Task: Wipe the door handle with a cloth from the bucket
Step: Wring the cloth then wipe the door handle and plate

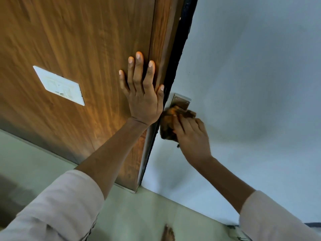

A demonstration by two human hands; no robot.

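Observation:
A brown wooden door (78, 58) fills the left of the head view. My left hand (143, 91) lies flat on it near its right edge, fingers spread. A silver metal handle plate (181, 100) with two screws sits on the pale blue surface (251, 75) just right of the door edge. My right hand (191, 134) presses a brown and orange cloth (169, 122) against the lower part of that plate. The cloth hides the handle itself. No bucket is in view.
A white rectangular plate (59, 85) is fixed to the wooden door at the left. A dark strip (175, 54) runs between the door and the pale blue surface. Below lies a pale green floor (147, 214), with a bare foot (167, 233) at the bottom edge.

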